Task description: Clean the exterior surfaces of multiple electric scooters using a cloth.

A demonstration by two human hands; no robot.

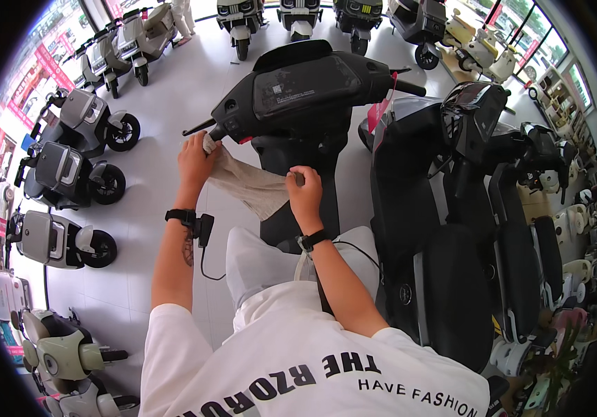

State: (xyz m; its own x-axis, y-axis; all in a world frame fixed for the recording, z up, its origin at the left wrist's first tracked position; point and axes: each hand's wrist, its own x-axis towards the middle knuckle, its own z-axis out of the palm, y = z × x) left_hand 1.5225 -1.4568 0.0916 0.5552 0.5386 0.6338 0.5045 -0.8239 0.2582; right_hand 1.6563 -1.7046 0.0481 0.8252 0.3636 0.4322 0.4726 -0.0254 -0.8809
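A light grey-beige cloth [249,182] is stretched between my two hands. My left hand [197,159] presses one end of it around the left handlebar grip of a black electric scooter [303,91], just below the brake lever [199,126]. With its fingers curled, my right hand [305,193] pinches the cloth's other end over the scooter's dark footwell. The scooter's handlebar cover and dash, bearing a printed code and writing, face me. A red tag [379,112] hangs near its right grip [410,88].
Black scooters [449,281] stand close together on my right. Grey scooters [51,232] line the left side, and more [298,15] stand ahead by the windows. A person's legs [183,18] show at the upper left. A cable [210,268] hangs from my left wrist.
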